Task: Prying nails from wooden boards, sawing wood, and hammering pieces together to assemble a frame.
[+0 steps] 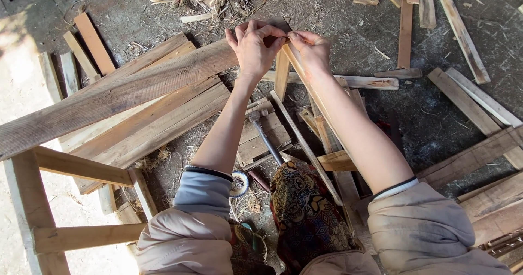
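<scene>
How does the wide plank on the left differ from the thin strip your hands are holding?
The plank is broad, grey-weathered and rests across a wooden frame; the strip is narrow, paler and slants up to both hands. The left hand touches the plank's end; the right hand pinches the strip. Both are rough-sawn wood.

We read this as rough outdoor woodworking yard, not indoor shop. Dirt ground strewn with offcuts, straw, splinters. Long rough planks stacked left, thin slats scattered upper right. Hammer lying among boards at centre. Half-built timber frame at lower left edge. Sunlight on ground far left.
</scene>
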